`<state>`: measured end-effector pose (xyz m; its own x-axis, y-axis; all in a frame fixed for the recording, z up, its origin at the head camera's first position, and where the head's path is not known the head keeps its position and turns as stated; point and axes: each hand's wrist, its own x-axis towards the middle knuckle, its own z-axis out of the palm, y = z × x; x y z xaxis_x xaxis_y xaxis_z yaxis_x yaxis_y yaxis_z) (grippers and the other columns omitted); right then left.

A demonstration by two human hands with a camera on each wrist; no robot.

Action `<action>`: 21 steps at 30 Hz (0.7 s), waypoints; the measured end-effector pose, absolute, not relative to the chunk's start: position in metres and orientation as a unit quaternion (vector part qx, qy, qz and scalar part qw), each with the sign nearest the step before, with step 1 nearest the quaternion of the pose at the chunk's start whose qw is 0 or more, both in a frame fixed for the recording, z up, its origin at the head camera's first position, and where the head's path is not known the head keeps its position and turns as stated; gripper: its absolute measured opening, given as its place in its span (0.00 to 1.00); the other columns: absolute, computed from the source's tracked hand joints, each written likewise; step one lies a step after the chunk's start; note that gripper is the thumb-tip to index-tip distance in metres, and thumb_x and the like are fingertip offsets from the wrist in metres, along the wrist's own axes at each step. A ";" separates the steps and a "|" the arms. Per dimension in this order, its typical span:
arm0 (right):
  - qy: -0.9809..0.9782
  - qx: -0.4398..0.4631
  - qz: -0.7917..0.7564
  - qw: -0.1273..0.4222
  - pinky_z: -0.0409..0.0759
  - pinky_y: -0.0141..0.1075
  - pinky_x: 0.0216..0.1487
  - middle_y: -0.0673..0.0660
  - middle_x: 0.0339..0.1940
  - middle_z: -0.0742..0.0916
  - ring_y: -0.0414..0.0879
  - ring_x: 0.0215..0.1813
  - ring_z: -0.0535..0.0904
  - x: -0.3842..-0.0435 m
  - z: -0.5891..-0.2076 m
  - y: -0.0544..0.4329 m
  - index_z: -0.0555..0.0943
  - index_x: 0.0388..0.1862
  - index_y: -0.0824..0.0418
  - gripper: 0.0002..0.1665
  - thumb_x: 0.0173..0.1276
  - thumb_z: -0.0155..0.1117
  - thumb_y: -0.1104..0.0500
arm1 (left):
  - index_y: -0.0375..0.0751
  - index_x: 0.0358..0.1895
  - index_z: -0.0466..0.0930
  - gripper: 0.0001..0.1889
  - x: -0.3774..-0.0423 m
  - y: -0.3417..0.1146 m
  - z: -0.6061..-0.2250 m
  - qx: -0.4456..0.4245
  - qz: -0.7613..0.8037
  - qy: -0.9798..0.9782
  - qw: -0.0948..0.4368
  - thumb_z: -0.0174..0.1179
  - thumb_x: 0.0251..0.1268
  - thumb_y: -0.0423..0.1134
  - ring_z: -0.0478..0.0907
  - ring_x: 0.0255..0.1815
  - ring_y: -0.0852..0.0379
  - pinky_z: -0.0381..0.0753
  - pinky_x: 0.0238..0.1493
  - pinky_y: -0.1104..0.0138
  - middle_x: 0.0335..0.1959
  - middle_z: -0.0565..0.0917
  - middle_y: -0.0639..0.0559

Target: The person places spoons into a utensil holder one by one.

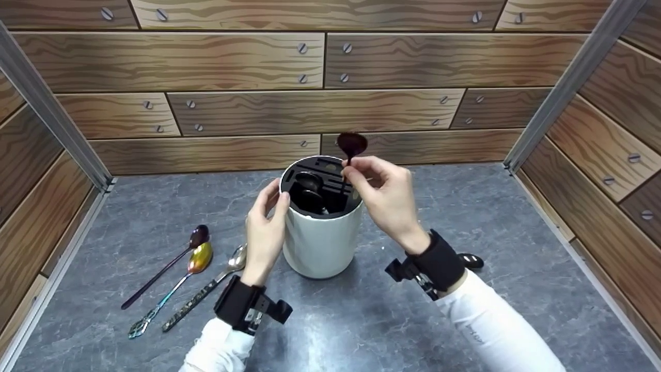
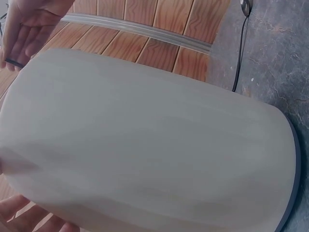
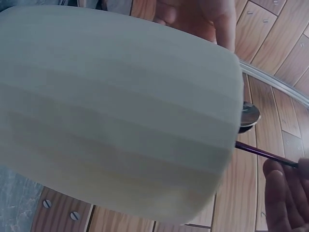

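A white cylindrical utensil holder with a black slotted insert stands upright on the table. My left hand holds its left side near the rim, thumb in front and fingers farther back. Between thumb and fingertips, my right hand pinches the handle of a dark purple spoon, bowl upward above the insert. The right wrist view shows this spoon's handle reaching down behind the holder's rim; its lower end is hidden. Dark spoon bowls stick up from the insert beside it.
Left of the holder lie a dark purple spoon, a spoon with a golden bowl and a spoon with a patterned handle. A black spoon shows partly behind the right wrist. Wood-patterned walls enclose the grey table.
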<state>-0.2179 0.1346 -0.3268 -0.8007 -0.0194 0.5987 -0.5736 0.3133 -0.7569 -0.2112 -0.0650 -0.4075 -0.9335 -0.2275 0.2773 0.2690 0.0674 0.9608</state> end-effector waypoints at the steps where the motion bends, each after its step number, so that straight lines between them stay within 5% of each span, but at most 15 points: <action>1: -0.776 0.190 0.549 0.247 0.86 0.21 0.38 0.65 0.40 0.94 0.26 0.35 0.86 -0.219 -0.328 0.135 0.89 0.40 0.70 0.06 0.69 0.72 0.67 | 0.34 0.72 0.75 0.22 -0.211 -0.065 -0.407 -0.014 -0.683 -0.707 0.181 0.56 0.81 0.38 0.79 0.72 0.42 0.80 0.74 0.51 0.70 0.82 0.37; 6: -0.791 0.192 0.534 0.228 0.86 0.21 0.39 0.63 0.41 0.94 0.27 0.37 0.86 -0.222 -0.332 0.133 0.90 0.40 0.68 0.05 0.69 0.72 0.66 | 0.35 0.72 0.75 0.22 -0.211 -0.065 -0.407 -0.014 -0.688 -0.704 0.177 0.57 0.81 0.38 0.79 0.72 0.43 0.80 0.74 0.51 0.70 0.82 0.37; 16: -0.828 0.203 0.471 0.227 0.79 0.23 0.38 0.58 0.37 0.95 0.44 0.34 0.87 -0.225 -0.342 0.132 0.91 0.39 0.64 0.04 0.68 0.74 0.64 | 0.35 0.72 0.75 0.22 -0.212 -0.067 -0.408 -0.018 -0.686 -0.706 0.177 0.56 0.81 0.38 0.79 0.72 0.42 0.79 0.75 0.48 0.70 0.81 0.37; 21: -0.832 0.206 0.469 0.214 0.79 0.24 0.38 0.59 0.36 0.94 0.40 0.33 0.84 -0.224 -0.346 0.133 0.92 0.40 0.65 0.05 0.67 0.74 0.64 | 0.35 0.72 0.75 0.22 -0.212 -0.067 -0.408 -0.017 -0.685 -0.706 0.177 0.56 0.81 0.38 0.79 0.72 0.42 0.79 0.75 0.49 0.70 0.81 0.38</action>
<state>-0.2245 0.1329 -0.3464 -0.8235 -0.1421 0.5492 -0.5435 0.4753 -0.6919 -0.2115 -0.0667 -0.4079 -0.9369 -0.2184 0.2730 0.2664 0.0597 0.9620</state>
